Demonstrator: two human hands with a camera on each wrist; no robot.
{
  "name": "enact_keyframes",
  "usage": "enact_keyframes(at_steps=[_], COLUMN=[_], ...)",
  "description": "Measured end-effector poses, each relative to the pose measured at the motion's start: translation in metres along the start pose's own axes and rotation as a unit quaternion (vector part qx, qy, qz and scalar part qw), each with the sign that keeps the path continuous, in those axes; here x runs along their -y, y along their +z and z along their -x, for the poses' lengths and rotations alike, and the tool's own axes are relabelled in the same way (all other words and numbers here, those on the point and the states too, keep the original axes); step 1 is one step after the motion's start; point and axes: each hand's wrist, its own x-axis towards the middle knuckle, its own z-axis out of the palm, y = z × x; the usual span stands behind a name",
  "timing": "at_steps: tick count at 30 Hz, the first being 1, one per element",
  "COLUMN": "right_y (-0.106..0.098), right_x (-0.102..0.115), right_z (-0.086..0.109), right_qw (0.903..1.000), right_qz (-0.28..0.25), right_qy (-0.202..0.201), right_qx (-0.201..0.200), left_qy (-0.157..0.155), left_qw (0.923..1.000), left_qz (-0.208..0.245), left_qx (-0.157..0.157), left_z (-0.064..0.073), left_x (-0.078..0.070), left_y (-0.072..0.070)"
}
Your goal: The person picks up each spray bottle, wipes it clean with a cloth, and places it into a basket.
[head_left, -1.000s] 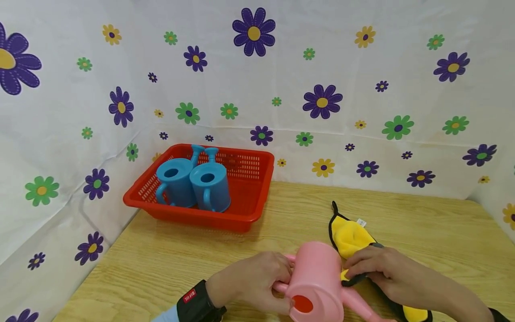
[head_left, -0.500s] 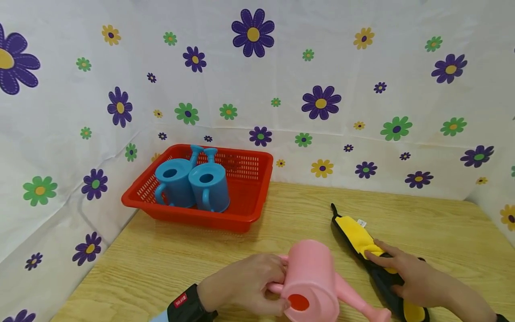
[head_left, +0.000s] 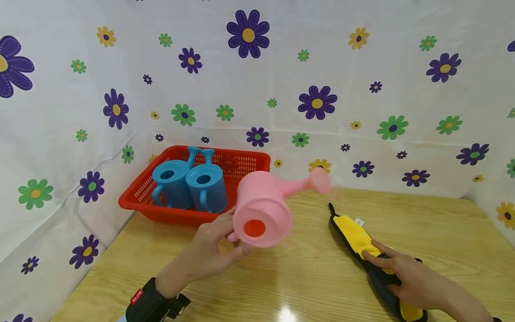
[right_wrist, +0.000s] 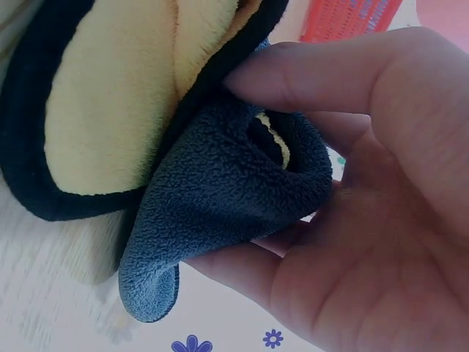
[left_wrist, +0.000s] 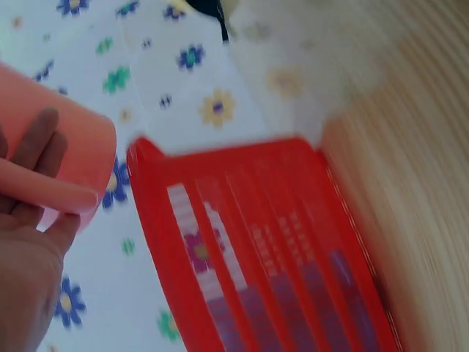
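Note:
A pink watering can (head_left: pixel 263 210) is held up off the table by my left hand (head_left: pixel 211 250), which grips its handle. The can tilts so its top opening with the orange-red inside faces me, and its spout points up to the right. In the left wrist view the fingers wrap around the handle (left_wrist: pixel 47 187). My right hand (head_left: pixel 414 277) holds a bunched yellow and dark grey cloth (head_left: pixel 354 235) with black edging and a hanging loop on the table. A dark fold (right_wrist: pixel 212 176) lies between thumb and fingers in the right wrist view.
A red plastic basket (head_left: pixel 253 162) with slotted sides stands at the back left, against the flowered backdrop (head_left: pixel 281 67). Two blue watering cans, a left one (head_left: pixel 173 190) and a right one (head_left: pixel 211 192), stand in it. The wooden table (head_left: pixel 306 268) spreads beneath.
My left hand has lifted the pink watering can up and left toward the basket, and its spout has swung upward. My right hand shifted right along the cloth, then stayed; the cloth's far end now lies straighter.

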Motion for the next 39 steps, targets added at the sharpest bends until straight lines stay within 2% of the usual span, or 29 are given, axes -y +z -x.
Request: enact_keyframes(at_steps=[4,9,12,17,20,24,26,30,35,39], right_y=[0.001,0.0,0.0,0.001,0.002,0.003,0.003,0.002,0.002,0.003], right_x=[0.001,0.003,0.004,0.004,0.004,0.003,0.003,0.004,0.006,0.007], right_z=[-0.002,-0.005,-0.005,-0.005,-0.004,-0.003,-0.003,-0.005,-0.007,-0.009], right_qw=[1.0,0.9997,0.9994,0.9996,0.9998,0.9998,0.9997,0.9995,0.9988,0.998], right_qz=[0.005,0.007,0.005,0.008,0.012,0.013,0.016,0.015,0.011,0.007], right_qy=[0.001,0.022,0.035,0.028,0.017,0.016,0.019,0.028,0.048,0.062], right_qx=[0.003,0.006,0.008,0.002,-0.003,-0.006,-0.006,-0.006,0.0,0.004], left_qy=[-0.062,-0.148,-0.183,-0.239,-0.272,-0.331,-0.351,-0.351,-0.331,-0.302], left_qw=[0.9956,0.9806,0.9744,0.9609,0.9524,0.9352,0.9277,0.9265,0.9342,0.9435], left_qz=[-0.053,-0.105,-0.108,-0.122,-0.128,-0.125,-0.127,-0.135,-0.13,-0.134], left_qx=[-0.046,-0.075,-0.072,-0.069,-0.051,-0.011,-0.001,-0.008,-0.034,-0.021], left_z=[0.01,0.015,0.012,0.006,0.0,-0.008,-0.01,-0.013,-0.013,-0.012], left_x=[0.012,0.03,0.039,0.053,0.06,0.062,0.062,0.063,0.066,0.069], left_y=[-0.021,-0.032,-0.033,-0.031,-0.029,-0.03,-0.032,-0.034,-0.037,-0.037])
